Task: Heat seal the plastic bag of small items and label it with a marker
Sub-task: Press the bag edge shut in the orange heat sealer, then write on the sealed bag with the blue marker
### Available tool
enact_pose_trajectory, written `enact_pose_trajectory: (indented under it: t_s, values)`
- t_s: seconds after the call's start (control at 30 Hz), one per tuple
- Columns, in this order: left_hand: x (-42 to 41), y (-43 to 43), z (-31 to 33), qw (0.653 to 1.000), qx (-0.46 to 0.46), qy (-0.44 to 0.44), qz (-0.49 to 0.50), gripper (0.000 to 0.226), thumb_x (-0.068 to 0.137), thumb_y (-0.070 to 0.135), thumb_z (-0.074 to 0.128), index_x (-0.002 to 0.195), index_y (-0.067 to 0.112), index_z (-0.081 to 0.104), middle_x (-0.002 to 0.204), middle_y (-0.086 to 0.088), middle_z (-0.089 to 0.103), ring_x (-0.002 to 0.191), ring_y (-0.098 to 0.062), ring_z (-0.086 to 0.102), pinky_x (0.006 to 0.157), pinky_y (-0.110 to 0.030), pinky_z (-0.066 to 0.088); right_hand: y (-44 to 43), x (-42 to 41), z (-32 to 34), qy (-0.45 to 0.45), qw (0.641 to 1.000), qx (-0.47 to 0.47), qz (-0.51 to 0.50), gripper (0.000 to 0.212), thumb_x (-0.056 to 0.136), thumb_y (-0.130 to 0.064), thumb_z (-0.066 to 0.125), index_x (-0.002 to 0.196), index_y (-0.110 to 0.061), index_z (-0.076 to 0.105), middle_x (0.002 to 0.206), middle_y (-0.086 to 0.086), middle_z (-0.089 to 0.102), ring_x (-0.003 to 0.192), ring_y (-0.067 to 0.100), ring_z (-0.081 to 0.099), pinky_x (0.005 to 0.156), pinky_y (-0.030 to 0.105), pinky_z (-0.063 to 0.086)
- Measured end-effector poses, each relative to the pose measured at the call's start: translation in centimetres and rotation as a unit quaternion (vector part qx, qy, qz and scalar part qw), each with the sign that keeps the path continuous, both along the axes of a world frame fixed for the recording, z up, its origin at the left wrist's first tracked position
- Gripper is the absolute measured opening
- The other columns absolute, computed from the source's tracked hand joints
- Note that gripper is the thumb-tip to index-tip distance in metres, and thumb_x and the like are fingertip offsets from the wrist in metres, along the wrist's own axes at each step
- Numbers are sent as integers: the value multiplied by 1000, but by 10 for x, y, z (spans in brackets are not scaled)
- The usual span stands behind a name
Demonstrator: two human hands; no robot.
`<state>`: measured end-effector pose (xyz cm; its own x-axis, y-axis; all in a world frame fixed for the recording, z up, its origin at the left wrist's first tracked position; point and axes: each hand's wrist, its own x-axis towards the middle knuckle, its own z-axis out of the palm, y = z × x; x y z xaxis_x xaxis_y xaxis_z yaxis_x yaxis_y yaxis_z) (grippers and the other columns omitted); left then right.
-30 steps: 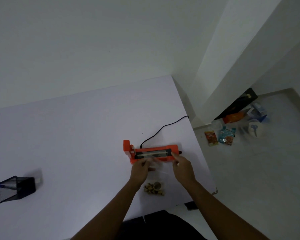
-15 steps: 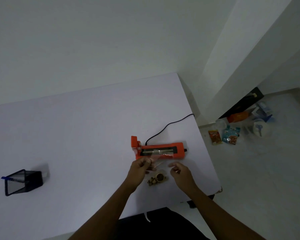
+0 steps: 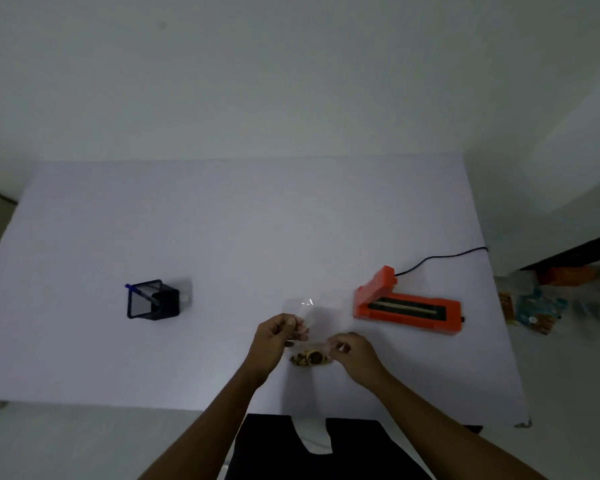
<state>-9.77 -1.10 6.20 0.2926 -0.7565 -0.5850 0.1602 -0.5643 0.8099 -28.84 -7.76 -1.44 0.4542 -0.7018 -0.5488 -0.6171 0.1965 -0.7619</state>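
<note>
You hold the clear plastic bag (image 3: 312, 320) just above the white table (image 3: 222, 220), close in front of you. Your left hand (image 3: 274, 341) pinches its 9 o'clock edge partway up, and your right hand (image 3: 352, 355) pinches its lower 3 o'clock corner, beside the small brownish items (image 3: 309, 358) bunched at the bottom. Both sets of fingers are curled in on the film, and neither hand is free. The bag's long axis runs roughly 12 to 6 o'clock, mouth away from you and load toward you. The film is too faint to show whether a seal line crosses the mouth. Taking 12 o'clock as straight across the table, the orange heat sealer (image 3: 407, 308) lies at about 2 o'clock from your hands, near your right hand. Its long axis runs 9 to 3 o'clock, its arm appears raised at the near end, and its black cord (image 3: 440, 258) trails off toward 2 o'clock. The black mesh pen holder (image 3: 153, 301), with the blue marker (image 3: 137, 292) in it, sits at about 10 o'clock, well apart from the bag on your left hand's side. If labelling comes next, I judge your left hand has the shorter reach to the marker while your right hand keeps the bag. If sealing comes next, the bag goes toward 2 o'clock, its mouth laid across the sealer's bar.
</note>
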Motion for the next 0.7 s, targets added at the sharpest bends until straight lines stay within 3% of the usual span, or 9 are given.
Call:
enact_pose_trajectory:
  t_s: [0.13,0.23,0.3,0.37,0.5,0.7]
  values:
    - [60,-3,-2,1000,-20,-19,14,24,101,20,49,109,11,69,100,-7,77,95,-21,72,83,-35,51,5,61,4,-12,1000,0,-25,9,87,-13,70,94,-18,73,92,2,65,76,7,58,65,6,44]
    - [102,-11,-6,999,-29,-29,7,23,99,19,54,118,15,66,108,-4,75,100,-16,70,83,-27,50,6,103,0,0,999,0,-50,9,88,-10,68,93,-14,74,91,1,68,82,13,63,72,11,46]
    - [124,-13,-14,998,-17,-50,-19,33,95,24,61,128,18,60,118,-3,71,107,-13,66,86,-21,49,6,124,-4,14,997,-2,-78,10,88,-8,67,93,-10,75,90,0,71,83,12,65,77,19,49]
    - [141,-12,-29,996,15,-71,-52,50,91,30,66,137,19,51,127,-5,64,113,-16,62,93,-26,50,3,140,-7,24,994,-1,-109,10,89,-8,67,94,-9,75,89,-1,71,82,9,65,77,18,49]
    - [171,-2,-55,983,119,-81,-113,71,88,37,68,147,17,34,137,-10,52,121,-26,55,100,-38,48,4,157,-15,59,981,15,-184,27,88,-5,66,115,-10,67,99,7,68,92,21,65,87,36,53]
    - [187,15,-66,968,149,-19,-199,61,90,28,68,143,14,40,124,-13,62,107,-25,63,90,-34,53,28,167,-31,78,960,24,-268,56,84,-4,65,138,-7,50,109,13,66,96,27,65,91,48,54]
